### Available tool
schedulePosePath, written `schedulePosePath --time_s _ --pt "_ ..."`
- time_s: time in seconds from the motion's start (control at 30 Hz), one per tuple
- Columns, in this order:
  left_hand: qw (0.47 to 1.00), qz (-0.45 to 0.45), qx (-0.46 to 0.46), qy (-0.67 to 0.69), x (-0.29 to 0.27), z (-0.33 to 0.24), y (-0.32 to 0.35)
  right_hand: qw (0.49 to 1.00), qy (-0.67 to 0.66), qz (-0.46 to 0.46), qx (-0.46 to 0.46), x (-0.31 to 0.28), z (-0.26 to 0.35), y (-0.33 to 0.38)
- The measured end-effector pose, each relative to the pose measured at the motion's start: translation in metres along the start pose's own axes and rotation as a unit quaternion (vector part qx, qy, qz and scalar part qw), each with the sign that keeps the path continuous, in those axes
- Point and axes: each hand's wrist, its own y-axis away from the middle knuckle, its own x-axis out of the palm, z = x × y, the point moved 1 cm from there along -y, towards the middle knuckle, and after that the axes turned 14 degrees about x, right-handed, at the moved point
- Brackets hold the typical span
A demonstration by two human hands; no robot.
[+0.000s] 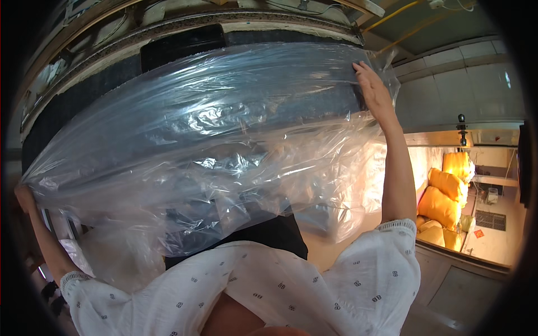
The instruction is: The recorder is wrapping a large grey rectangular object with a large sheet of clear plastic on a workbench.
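A wide clear plastic sheet point(224, 117) stretches across a dark work surface point(53, 120) in front of me and hangs in crumpled folds toward my body. At the far left, my left hand point(24, 197) is closed on its gathered edge, with creases running out from the fingers; the fingertips are partly hidden. My right hand point(374, 92) lies near the sheet's far right end, fingers stretched out flat against the plastic. Both arms are spread wide.
A black flat object point(182, 47) rests at the far edge of the surface, by a long rail point(252, 23). Through an opening at the right, several stuffed yellow sacks point(440, 204) are piled under bright light. A grey tiled wall point(482, 84) stands at the right.
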Motion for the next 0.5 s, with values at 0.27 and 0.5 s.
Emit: schedulePosePath --time_s 0.27,0.5 --pt "0.990 -0.009 -0.137 0.011 -0.028 0.021 0.009 0.984 -0.107 0.062 -0.132 0.014 0.090 -0.004" --pt "0.861 -0.123 -0.214 0.445 -0.129 0.073 0.048 0.988 -0.028 0.034 -0.151 0.022 0.100 0.016"
